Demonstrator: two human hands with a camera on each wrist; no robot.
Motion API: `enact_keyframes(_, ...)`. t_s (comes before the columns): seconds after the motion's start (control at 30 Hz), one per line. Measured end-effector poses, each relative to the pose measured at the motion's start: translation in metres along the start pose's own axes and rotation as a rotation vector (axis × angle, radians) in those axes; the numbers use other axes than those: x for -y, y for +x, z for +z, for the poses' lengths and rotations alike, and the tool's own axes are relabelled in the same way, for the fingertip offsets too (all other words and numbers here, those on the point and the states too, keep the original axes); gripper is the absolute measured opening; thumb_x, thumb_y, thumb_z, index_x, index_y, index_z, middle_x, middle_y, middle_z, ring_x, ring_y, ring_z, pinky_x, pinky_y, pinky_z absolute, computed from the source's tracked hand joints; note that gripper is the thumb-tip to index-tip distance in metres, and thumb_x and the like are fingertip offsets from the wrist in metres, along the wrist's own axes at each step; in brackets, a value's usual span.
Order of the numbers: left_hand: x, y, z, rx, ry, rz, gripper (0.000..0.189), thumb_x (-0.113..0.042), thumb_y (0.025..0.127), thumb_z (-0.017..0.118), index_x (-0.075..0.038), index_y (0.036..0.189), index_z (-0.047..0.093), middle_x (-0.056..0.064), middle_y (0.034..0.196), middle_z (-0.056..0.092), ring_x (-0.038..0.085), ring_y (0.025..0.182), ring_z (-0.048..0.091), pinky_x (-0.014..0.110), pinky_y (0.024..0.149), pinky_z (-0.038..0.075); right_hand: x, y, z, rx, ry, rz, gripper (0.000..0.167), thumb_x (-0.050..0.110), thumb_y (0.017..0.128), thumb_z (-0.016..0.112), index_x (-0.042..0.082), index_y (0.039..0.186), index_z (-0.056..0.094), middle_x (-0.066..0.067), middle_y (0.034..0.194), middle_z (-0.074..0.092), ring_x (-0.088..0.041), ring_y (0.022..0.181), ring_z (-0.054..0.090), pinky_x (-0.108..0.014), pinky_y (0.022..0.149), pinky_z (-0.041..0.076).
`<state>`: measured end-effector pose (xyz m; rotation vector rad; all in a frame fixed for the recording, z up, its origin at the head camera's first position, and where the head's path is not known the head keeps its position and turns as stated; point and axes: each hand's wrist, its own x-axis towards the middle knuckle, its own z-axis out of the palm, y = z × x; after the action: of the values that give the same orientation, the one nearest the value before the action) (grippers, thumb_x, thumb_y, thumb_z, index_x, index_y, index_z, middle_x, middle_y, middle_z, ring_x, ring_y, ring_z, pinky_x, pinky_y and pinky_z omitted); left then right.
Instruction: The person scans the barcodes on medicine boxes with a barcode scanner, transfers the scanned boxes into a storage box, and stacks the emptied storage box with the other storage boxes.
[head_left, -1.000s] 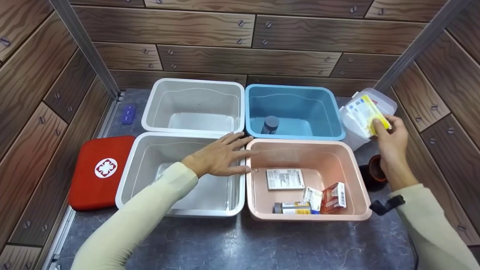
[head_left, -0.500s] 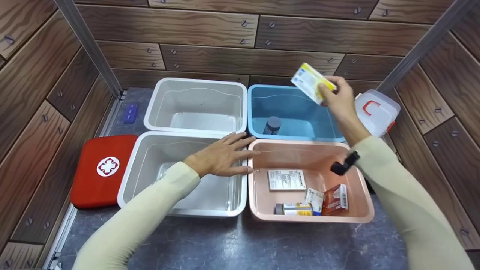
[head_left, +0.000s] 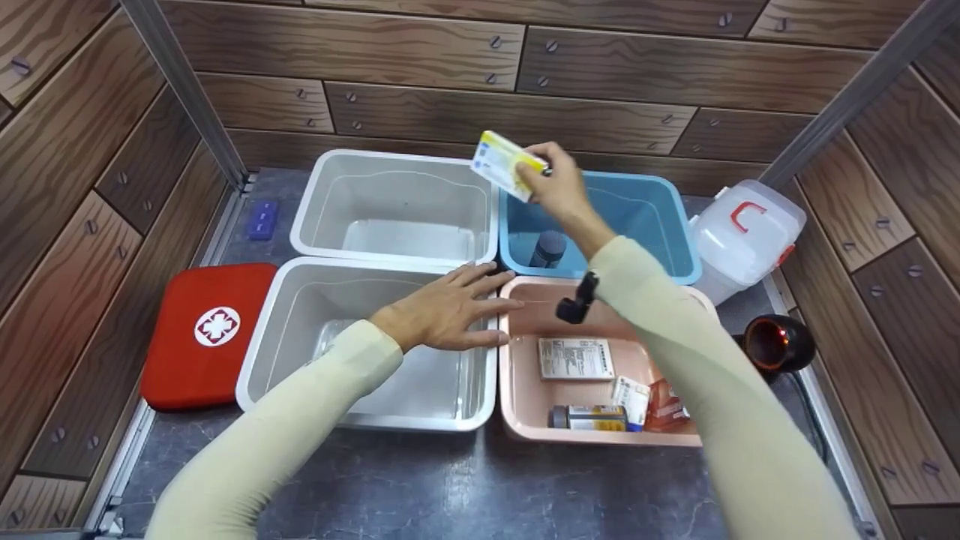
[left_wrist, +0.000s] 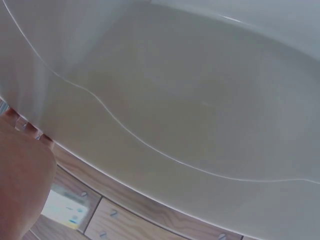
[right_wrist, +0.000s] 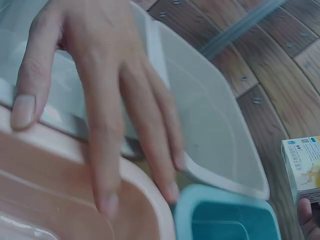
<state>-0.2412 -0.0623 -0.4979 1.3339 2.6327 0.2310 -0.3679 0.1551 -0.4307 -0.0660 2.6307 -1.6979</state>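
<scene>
Pinched in my right hand (head_left: 559, 184) is a yellow and white medicine box (head_left: 504, 165), held in the air over the seam between the back grey bin (head_left: 322, 202) and the blue bin (head_left: 675, 225). My left hand (head_left: 450, 311), fingers spread and straight, rests at the rims where the front grey bin (head_left: 259, 337) meets the pink bin (head_left: 514, 405). In the right wrist view the medicine box (right_wrist: 304, 167) shows printed text at the right edge, with fingertips below it. A dark-capped bottle (head_left: 549, 247) stands in the blue bin.
The pink bin holds a white box (head_left: 576, 358), a lying bottle (head_left: 592, 418), a small white-blue box (head_left: 631, 397) and a red box (head_left: 664, 409). Around the bins are a red first-aid case (head_left: 202, 337), a purple pill case (head_left: 262, 220), a lidded clear container (head_left: 750, 232) and a black scanner (head_left: 776, 345).
My right hand has carried the medicine box leftward from beside the clear container, across the blue bin, to the back grey bin's right edge. My left hand has stayed in place.
</scene>
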Motion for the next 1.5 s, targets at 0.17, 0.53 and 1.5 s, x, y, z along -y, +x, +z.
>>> enact_keyframes(0.17, 0.0, 0.0, 0.002, 0.014, 0.006, -0.007, 0.07, -0.069, 0.111, 0.038, -0.033, 0.171, 0.038, 0.007, 0.184, 0.018, 0.036, 0.171, 0.012, 0.051, 0.141, 0.011, -0.002, 0.001, 0.038, 0.089, -0.077, 0.026, 0.035, 0.021, 0.11, 0.066, 0.011, 0.144, 0.061, -0.019, 0.133, 0.069, -0.015, 0.087, 0.07, -0.027, 0.071, 0.063)
enact_keyframes(0.53, -0.002, 0.003, 0.006, -0.006, 0.013, 0.01, 0.07, -0.067, 0.11, 0.042, -0.03, 0.169, 0.042, 0.008, 0.182, 0.025, 0.036, 0.17, 0.017, 0.049, 0.14, 0.014, -0.018, -0.01, 0.083, 0.209, -0.12, 0.063, 0.033, 0.012, 0.108, 0.068, 0.0, 0.139, 0.061, -0.014, 0.112, 0.067, -0.016, 0.075, 0.073, -0.018, 0.063, 0.063)
enact_keyframes(1.5, -0.002, 0.002, 0.001, 0.038, 0.015, -0.032, 0.072, -0.072, 0.11, 0.034, -0.034, 0.171, 0.037, 0.003, 0.185, 0.015, 0.034, 0.172, 0.008, 0.05, 0.141, 0.009, -0.054, -0.076, -0.044, 0.416, -0.099, -0.083, 0.033, 0.014, 0.108, 0.067, -0.001, 0.137, 0.066, -0.021, 0.142, 0.067, -0.035, 0.115, 0.073, -0.04, 0.097, 0.067)
